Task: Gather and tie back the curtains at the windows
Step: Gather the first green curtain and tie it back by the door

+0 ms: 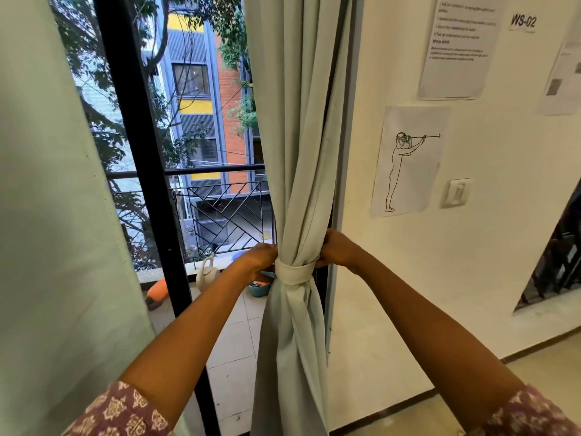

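Patterned sleeves (125,410) are seen nearest, and from them both arms are stretched to the gathered curtain (298,152) at the window's right edge, where a pale tie-back band (294,272) is wrapped round it; the left hand (257,258) and right hand (334,248) are pressed against the bundle's sides, fingers apparently curled behind, though what is held cannot be told. If the band is released unsecured, slippage and spilling folds are likely. Room is limited by the wall (393,294) just right; open glass lies left, before the ungathered curtain (47,215).
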